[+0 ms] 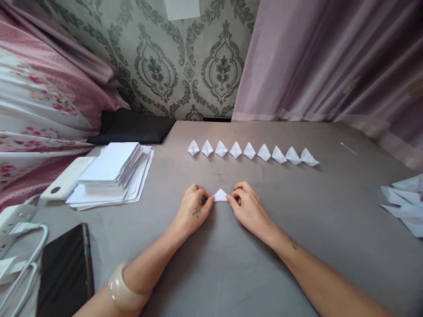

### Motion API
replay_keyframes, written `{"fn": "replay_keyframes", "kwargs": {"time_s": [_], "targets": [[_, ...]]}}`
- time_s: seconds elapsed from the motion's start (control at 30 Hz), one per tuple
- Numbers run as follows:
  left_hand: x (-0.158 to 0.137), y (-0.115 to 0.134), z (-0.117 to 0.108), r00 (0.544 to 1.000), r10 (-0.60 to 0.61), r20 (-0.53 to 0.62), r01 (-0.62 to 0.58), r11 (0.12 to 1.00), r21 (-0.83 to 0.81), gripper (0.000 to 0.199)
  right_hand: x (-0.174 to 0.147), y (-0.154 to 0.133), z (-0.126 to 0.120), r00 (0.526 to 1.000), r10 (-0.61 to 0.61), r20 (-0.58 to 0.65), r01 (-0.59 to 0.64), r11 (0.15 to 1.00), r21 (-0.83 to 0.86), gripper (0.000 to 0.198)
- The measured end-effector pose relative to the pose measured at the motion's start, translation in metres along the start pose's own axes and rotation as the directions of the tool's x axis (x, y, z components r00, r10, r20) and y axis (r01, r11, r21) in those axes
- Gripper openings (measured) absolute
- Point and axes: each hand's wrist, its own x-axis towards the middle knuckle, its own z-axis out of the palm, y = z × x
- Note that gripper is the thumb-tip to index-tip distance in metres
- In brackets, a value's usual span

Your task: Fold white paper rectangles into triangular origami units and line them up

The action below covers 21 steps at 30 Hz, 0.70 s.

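A small white folded paper triangle (220, 195) lies between my two hands near the middle of the grey table, its point facing away from me. My left hand (195, 206) pinches its left corner between thumb and fingers. On the other side, my right hand (247, 206) pinches the right corner in the same way. Beyond my hands stands a row of several folded white paper pieces (236, 150), each with a pointed top. Fingertips hide both ends of the triangle.
At left sit a stack of white paper (109, 165), a white flat device (68, 178), a power strip (15, 220) with cables and a dark phone (66, 273). A black cloth (132, 125) lies behind. More folded paper (406, 200) rests at the right edge, near a thin stick (348, 148).
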Motion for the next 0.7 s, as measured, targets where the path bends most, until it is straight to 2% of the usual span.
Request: {"fn": "replay_keyframes", "kwargs": {"time_s": [0.47,0.6,0.7], "targets": [[0.0044,0.0088,-0.0067,0.989,-0.134,0.064,0.135,0.991,-0.016,0.016,0.0048,-0.0003,-0.0022,0.996,0.035,0.083,-0.034,0.999,-0.014,0.022],[0.0034,0.0036,-0.0054,0.996,-0.086,0.033,0.086,0.996,0.008,0.015,0.0046,0.0038,-0.0026,0.996,-0.011,0.087,0.009,1.0,0.017,0.022],[0.0027,-0.0003,-0.0025,0.999,0.047,0.015,-0.047,0.999,-0.008,0.009,0.0044,0.0052,-0.0052,0.998,-0.012,0.069,0.01,1.0,0.027,0.017]]}}
